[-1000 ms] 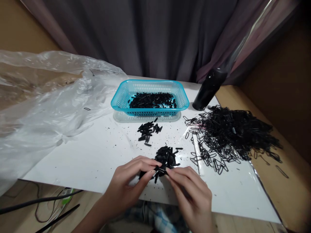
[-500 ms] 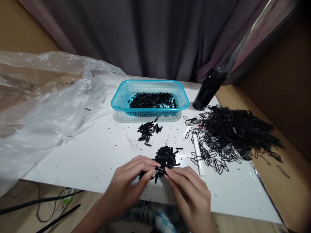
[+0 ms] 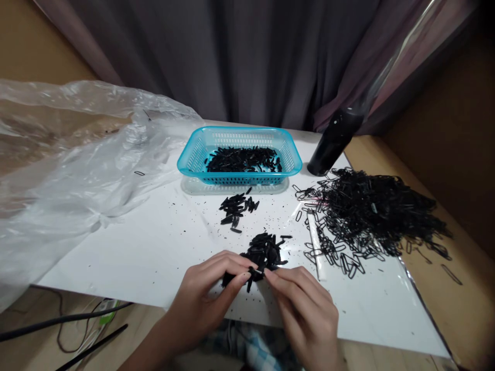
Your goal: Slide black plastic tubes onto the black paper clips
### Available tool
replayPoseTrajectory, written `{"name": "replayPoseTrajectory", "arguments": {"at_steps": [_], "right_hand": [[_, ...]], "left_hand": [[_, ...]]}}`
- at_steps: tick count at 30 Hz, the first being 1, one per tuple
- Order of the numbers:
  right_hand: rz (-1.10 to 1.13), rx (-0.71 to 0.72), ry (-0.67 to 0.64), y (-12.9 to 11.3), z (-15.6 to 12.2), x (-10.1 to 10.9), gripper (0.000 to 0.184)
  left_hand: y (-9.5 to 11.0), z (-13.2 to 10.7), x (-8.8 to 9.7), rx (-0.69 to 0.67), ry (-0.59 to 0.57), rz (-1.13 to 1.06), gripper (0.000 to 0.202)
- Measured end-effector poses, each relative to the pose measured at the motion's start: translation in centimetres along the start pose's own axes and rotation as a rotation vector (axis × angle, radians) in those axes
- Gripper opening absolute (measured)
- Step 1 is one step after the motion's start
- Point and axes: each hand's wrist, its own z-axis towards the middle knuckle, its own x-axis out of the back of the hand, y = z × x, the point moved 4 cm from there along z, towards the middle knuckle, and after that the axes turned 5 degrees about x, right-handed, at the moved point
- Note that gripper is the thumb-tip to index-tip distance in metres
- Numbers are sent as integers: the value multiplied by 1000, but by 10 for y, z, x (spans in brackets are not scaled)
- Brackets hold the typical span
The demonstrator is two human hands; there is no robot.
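Near the front of the table, my left hand [image 3: 216, 283] is closed, thumb and forefinger pinching a small black strip [image 3: 257, 271] with a pale glint on it. My right hand [image 3: 303, 304] is also closed, its fingertips pressed together at the strip's right end; whether they grip the strip itself is too small to make out. Just behind and partly under the fingers lies a heap of similar black strips [image 3: 265, 247]. Farther back is a smaller, looser group of black strips [image 3: 233, 206].
Behind stands a blue slotted basket [image 3: 240, 175] with many black strips inside. To the right spreads a large tangle of thin black loops [image 3: 379, 211], beside a white strip [image 3: 316, 247] and a dark cylinder [image 3: 334, 141]. Crumpled clear plastic [image 3: 116, 170] covers the left side.
My right hand has shifted slightly right and down, widening the gap between the two hands' fingertips. My left hand keeps its pinch, and the heaps look the same.
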Motion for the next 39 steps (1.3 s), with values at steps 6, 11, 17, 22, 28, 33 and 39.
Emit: {"name": "replayPoseTrajectory", "arguments": {"at_steps": [6, 11, 17, 22, 28, 33, 39], "right_hand": [[16, -39, 75, 0, -1, 2, 34], [38, -43, 79, -2, 3, 1, 29], [4, -45, 49, -3, 3, 0, 25], [-33, -34, 26, -1, 5, -2, 26], [-71, -7, -9, -1, 7, -2, 27], [-5, -6, -84, 1, 1, -2, 33], [129, -25, -109, 3, -2, -1, 33]], "left_hand": [[-1, -1, -1, 30, -1, -50, 20], [0, 0, 2, -9, 46, 11, 21], [3, 2, 1, -82, 61, 83, 20], [3, 1, 3, -94, 57, 158, 21], [-6, -4, 6, -96, -50, 225, 28], [-9, -2, 9, -111, -161, 168, 32], [0, 4, 9, -41, -184, 55, 24]]}}
